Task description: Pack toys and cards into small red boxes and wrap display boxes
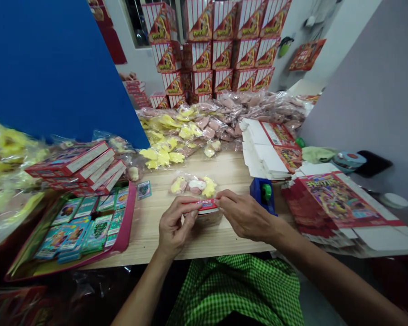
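Both of my hands hold one small red and white printed cardboard box (207,205) over the near part of the wooden table. My left hand (177,222) pinches its left end between thumb and fingers. At the right end, the fingers of my right hand (241,213) are closed on the box near its edge. Just beyond it lie several small figures in clear bags: a pale yellow one (178,184), a white one (196,185) and a yellow one (209,186). A blue tape dispenser (263,195) stands right of my right hand.
A pink-rimmed tray (131,217) of card packs sits left, with stacked red boxes (78,165) behind. Bagged yellow figures (163,156) and pink ones (231,113) are heaped at the back. Flat cartons (347,199) lie right; display boxes (224,50) are stacked beyond. A blue panel (54,68) stands left.
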A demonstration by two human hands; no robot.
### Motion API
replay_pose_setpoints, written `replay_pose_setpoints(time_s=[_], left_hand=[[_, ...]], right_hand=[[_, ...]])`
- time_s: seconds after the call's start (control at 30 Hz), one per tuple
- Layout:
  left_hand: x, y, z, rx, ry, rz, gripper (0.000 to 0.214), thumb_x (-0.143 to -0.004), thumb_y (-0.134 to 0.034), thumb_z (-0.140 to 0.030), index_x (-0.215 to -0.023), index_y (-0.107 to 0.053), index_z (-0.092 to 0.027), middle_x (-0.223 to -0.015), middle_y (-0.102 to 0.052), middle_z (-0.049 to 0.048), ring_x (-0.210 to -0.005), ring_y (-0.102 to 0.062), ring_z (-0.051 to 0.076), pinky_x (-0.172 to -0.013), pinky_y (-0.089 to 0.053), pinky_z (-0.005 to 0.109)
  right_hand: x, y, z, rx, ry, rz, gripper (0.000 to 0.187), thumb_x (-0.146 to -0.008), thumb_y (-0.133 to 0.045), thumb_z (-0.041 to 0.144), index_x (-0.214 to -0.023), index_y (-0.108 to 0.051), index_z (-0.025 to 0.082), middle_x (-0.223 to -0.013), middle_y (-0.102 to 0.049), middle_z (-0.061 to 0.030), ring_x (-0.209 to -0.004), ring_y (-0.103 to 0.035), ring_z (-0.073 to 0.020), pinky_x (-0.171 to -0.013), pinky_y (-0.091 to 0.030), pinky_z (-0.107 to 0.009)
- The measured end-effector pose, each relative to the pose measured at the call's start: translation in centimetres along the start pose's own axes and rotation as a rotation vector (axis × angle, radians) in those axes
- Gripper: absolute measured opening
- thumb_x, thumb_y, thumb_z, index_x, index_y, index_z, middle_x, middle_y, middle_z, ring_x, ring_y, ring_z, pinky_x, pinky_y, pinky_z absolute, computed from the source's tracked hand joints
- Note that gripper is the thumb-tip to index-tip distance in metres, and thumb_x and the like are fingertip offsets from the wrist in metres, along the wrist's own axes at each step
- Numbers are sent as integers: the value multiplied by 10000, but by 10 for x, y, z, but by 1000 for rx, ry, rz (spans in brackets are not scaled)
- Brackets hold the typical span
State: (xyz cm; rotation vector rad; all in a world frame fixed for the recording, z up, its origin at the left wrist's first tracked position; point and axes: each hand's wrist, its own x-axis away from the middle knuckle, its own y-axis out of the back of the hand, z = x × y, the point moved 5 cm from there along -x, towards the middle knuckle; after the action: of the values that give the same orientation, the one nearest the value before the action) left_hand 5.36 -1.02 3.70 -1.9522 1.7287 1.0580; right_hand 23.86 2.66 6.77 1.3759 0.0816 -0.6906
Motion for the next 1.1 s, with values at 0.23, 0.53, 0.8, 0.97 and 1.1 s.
replay_pose_setpoints(time_s=[0.23,0.53,0.8,0.97,1.1], left_hand=[[-4,10,-7,-249,-254,254,398,-911,-699,-180,-1299,-668,-268,-1354,-668,137,-1210,-667,255,-954,-597,432],[-15,-19,-22,-361,-256,67,356,-866,-705,-75,-1177,-723,-246,-1117,-733,71,-1012,-725,211,-909,-608,362],[-20,-68,-18,-287,-274,147,315,-904,-679,-124,-1199,-697,-232,-1061,-716,67,-927,-706,188,-834,-609,353],[-27,-73,-24,-293,-285,237,324,-925,-634,-121,-1232,-667,-220,-1001,-672,65,-852,-667,168,-708,-592,293],[-28,-72,-24,-294,-267,257,274,-927,-627,-119,-1180,-681,-211,-1039,-668,85,-894,-670,181,-725,-601,315]], right_hand=[[10,-9,-1,-41,96,-141,284,-954,-335,22,-1119,-528,151,-1139,-620,-172,-1025,-621,-242,-801,-614,-393],[71,27,-39,-107,-604,-532,244,-903,-463,71,-1078,-589,185,-1172,-650,-130,-1171,-619,-246,-1007,-516,-425],[150,-2,-71,-490,-1474,-394,97,-860,-577,258,-820,-628,186,-641,-658,-27,-528,-671,-201,-476,-507,-278],[144,-11,-67,-666,-1534,-451,111,-875,-554,293,-804,-557,208,-695,-695,-15,-581,-723,-204,-479,-534,-258],[147,-2,-65,-709,-1536,-500,123,-838,-608,286,-771,-532,215,-685,-675,5,-601,-722,-192,-491,-534,-240]])
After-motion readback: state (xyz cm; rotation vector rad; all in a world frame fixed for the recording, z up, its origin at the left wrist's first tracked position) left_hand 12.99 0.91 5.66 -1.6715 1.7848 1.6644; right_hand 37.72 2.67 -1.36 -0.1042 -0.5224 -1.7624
